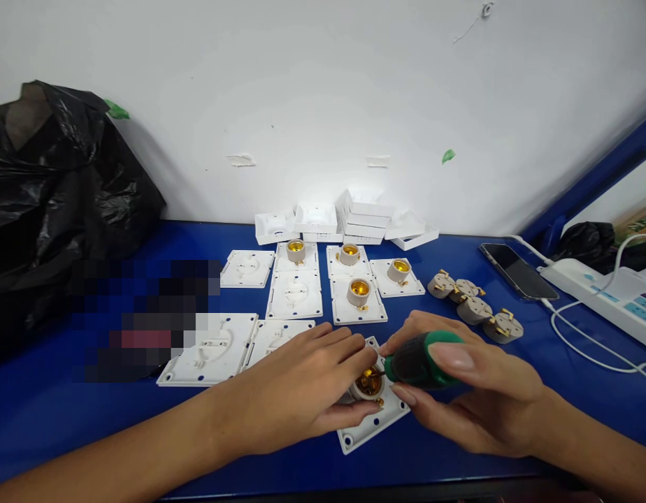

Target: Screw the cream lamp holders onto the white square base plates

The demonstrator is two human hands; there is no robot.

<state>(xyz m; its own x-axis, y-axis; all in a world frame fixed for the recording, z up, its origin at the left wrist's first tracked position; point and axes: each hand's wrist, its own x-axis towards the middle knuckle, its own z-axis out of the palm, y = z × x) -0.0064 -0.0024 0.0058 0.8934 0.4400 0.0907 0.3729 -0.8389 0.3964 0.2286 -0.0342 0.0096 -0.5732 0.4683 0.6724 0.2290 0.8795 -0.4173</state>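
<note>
1. A blue desk (34, 412) is set against a white wall (323, 91).
2. On far L side, a black plastic bag (66, 175) is placed; beside it a patch is blurred, so its content can't be told.
3. Nr the wall, white boxes (368, 220) are stacked; in front of them, flat white plates (296, 309) are arranged, 4 of them w/ upright lamp sockets (359, 290).
4. On R side, 4 loose sockets (475, 309) are grouped; beyond them a phone (517, 269) & a power strip (590, 286) are seen.
5. The worked socket (372, 384) is located upright on the nearest plate (362, 433); its side is gripped by the fingers of the L hand (312, 377).
6. By the closed fingers of the R hand (504, 395), a green-black screwdriver (414, 360) is gripped; its tip is held inside the socket.
7. The desk's front edge is seen not far below this plate, w/ a narrow blue strip btw.
8. Wider blue stretches are seen at far L & btw. the loose sockets and the back edge; toward the L, room is limited by neighbouring plates.
</note>
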